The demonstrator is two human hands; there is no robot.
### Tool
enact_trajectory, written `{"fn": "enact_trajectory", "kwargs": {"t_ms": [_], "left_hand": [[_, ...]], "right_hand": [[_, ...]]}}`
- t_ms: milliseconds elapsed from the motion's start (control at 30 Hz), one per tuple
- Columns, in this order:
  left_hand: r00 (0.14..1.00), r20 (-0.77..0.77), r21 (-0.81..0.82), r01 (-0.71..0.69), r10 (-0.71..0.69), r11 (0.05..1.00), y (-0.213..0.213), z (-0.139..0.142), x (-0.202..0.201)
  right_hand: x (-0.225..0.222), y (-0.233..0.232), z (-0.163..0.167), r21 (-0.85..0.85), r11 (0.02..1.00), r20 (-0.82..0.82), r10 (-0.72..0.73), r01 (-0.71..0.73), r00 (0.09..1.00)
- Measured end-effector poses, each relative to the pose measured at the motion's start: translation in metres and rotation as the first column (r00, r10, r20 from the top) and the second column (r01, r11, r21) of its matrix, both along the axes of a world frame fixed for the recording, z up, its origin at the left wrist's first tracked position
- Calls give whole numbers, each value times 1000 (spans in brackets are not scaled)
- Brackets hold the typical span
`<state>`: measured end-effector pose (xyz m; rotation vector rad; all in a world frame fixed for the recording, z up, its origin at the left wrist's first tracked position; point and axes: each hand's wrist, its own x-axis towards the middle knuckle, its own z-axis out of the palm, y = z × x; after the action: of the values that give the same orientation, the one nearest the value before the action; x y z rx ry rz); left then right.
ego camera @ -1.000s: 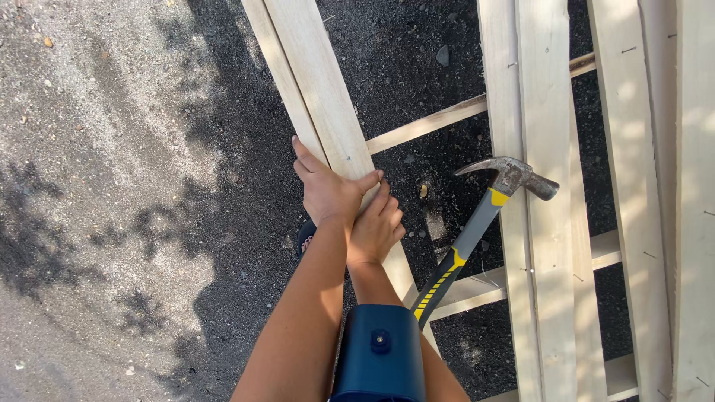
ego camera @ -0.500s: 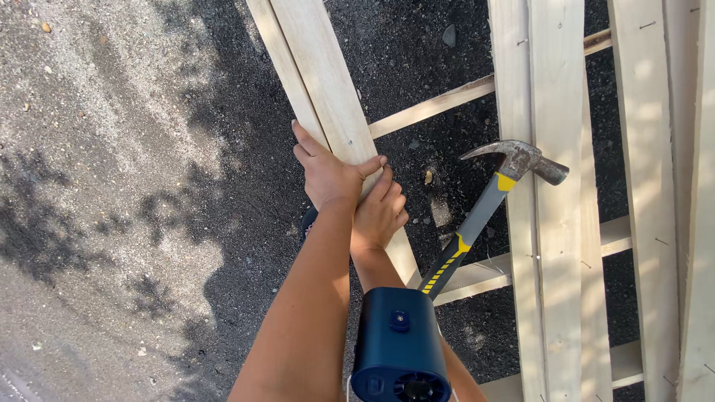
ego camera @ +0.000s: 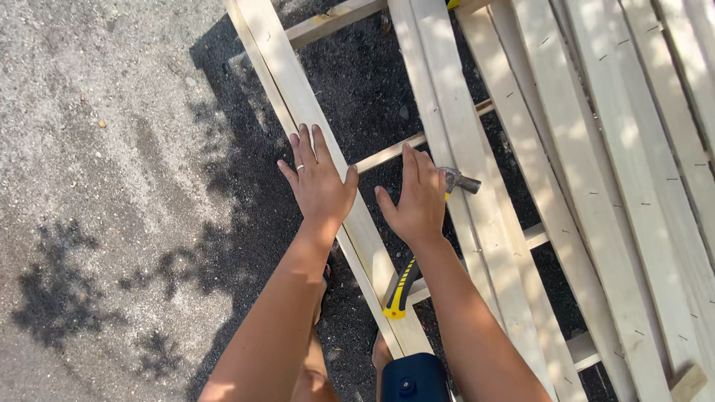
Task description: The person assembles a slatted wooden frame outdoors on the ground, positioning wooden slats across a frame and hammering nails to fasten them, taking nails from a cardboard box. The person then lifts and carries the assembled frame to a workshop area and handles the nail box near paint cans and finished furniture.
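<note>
My left hand (ego camera: 320, 182) lies flat, fingers spread, on a long pale wooden slat (ego camera: 279, 71) that runs from top centre down to the bottom. A ring is on one finger. My right hand (ego camera: 415, 199) hovers open just right of that slat, over the dark ground and above a hammer (ego camera: 406, 279). The hammer has a black and yellow handle and a steel head (ego camera: 458, 181) resting against the neighbouring slat. Neither hand holds anything.
Several more pale slats (ego camera: 596, 149) lie side by side to the right on thin cross battens (ego camera: 387, 152), with small nails in them. Grey gravel (ego camera: 97, 149) spreads on the left. A dark blue device (ego camera: 413, 378) sits at the bottom edge.
Both hands, clasped together on the slat before, have come apart. The left now lies flat on the slat and the right has moved right, over the hammer. The view has shifted.
</note>
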<state>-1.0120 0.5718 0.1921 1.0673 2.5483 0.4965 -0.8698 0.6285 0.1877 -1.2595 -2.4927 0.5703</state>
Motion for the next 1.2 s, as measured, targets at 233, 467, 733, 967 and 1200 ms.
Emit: {"fn": "enact_trajectory", "kwargs": {"t_ms": [233,467,733,967,1200], "left_hand": [[957,-214,335,262,-198,905,17,141,21],[896,-354,434,412,-269,801,37,294,64],[694,-463,498,718,-552,486,51,383,191],[458,-441,467,852,-772,238,13,384,299],[85,-398,322,945,-914,-52,-106,381,392]], "right_hand": [[39,22,157,413,908,44,-89,63,995],[117,9,291,543,769,-137,-314,336,939],[239,-34,394,567,696,80,-579,441,811],[311,-154,407,743,372,1,-833,557,554],[355,-329,411,586,215,102,-976,781,193]]}}
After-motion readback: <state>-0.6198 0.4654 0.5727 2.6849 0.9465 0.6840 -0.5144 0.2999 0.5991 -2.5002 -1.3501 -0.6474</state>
